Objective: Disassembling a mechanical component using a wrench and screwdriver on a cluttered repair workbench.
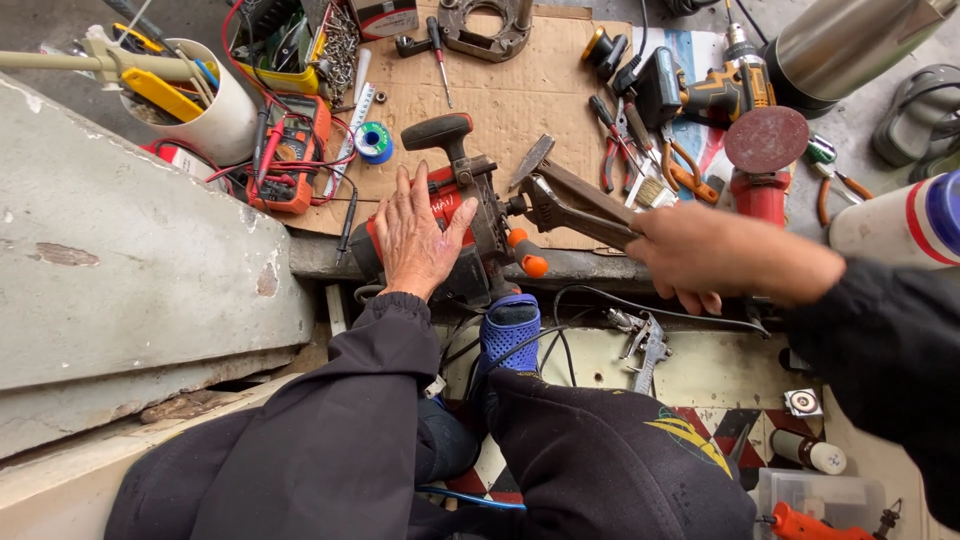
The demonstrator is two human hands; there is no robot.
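Two hands at work: left hand (415, 238), fingers spread flat, presses on the red power tool (460, 215) at the cardboard sheet's (500, 100) near edge; right hand (700, 255) grips a pipe wrench (570, 205) biting the tool's spindle.

Concrete floor (60, 25), cardboard mat (500, 90), daylight.

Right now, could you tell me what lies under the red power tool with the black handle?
A flattened brown cardboard sheet on a ledge. The left hand covers the red power tool, hiding its underside.
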